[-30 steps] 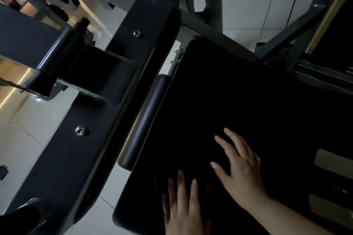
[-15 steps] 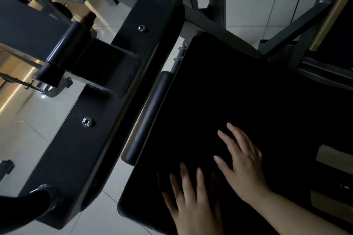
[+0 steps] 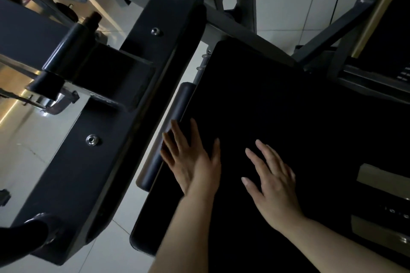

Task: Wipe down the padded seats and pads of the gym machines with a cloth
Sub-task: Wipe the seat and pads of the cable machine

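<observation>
Two hands lying flat on the black seat pad [image 3: 277, 99], filling the middle and right of the view, running from the near edge toward the far frame. Too dark there to make out any cloth on the pad or under the palms. Left hand [image 3: 190, 159] resting palm down at the pad's left edge, fingers straight and spread, gripping nothing, fingertips reaching past the edge toward the dark roller [image 3: 170, 131]. Right hand [image 3: 273, 182] resting palm down nearer the pad's middle, fingers likewise straight and slightly fanned, holding nothing that can be seen, thumb pointing left toward the other hand. Staying apart, a strip of bare pad showing between them. Both bare forearms coming in from the near edge.

Lying just beside the pad's left edge, that roller running lengthwise along it, partly covered by the left fingers. Standing further left, a broad dark grey frame beam [image 3: 124, 122] slanting from near left to far centre, carrying two shiny bolts, one [image 3: 92, 140] near and one [image 3: 155, 31] far. Branching off the beam's left side, a dark arm with a round end cap [image 3: 64, 64]. Showing under and between the metal parts, pale floor tiles [image 3: 26, 139]. Crossing at the far right behind the pad, more grey bars [image 3: 346, 17]. Sitting at the right edge, pale labels [image 3: 381, 177] on a dark surface, too dim to read.
</observation>
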`<action>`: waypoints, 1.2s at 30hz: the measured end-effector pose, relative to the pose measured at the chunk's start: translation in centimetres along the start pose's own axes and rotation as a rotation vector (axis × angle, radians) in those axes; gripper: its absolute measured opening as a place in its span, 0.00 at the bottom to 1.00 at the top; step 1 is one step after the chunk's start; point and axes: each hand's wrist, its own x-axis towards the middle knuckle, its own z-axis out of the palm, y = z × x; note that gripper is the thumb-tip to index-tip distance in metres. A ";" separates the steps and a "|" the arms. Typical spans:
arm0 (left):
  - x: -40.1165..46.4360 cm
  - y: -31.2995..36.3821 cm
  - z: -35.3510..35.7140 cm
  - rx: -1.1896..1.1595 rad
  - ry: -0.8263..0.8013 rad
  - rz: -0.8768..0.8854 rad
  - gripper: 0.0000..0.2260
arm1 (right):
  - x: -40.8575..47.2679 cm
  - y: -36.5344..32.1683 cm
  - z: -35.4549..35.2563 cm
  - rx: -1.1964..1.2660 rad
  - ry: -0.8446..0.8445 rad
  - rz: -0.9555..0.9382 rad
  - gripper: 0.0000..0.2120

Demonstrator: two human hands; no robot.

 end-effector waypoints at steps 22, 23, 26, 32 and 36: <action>-10.0 -0.2 1.3 -0.007 -0.067 -0.113 0.33 | 0.0 0.2 -0.2 0.061 -0.020 0.004 0.25; -11.2 0.1 1.2 -0.032 -0.094 -0.105 0.37 | 0.1 0.2 -0.3 0.061 -0.038 0.003 0.25; -11.2 0.9 1.1 -0.069 -0.141 -0.200 0.41 | 0.3 0.1 -0.7 0.067 -0.094 0.022 0.27; -3.6 2.8 0.2 0.016 -0.079 -0.265 0.23 | -0.1 0.0 -0.4 0.038 -0.074 0.017 0.26; -4.1 2.3 0.5 0.044 -0.061 -0.166 0.29 | 0.2 -0.1 -0.7 0.041 -0.082 0.005 0.26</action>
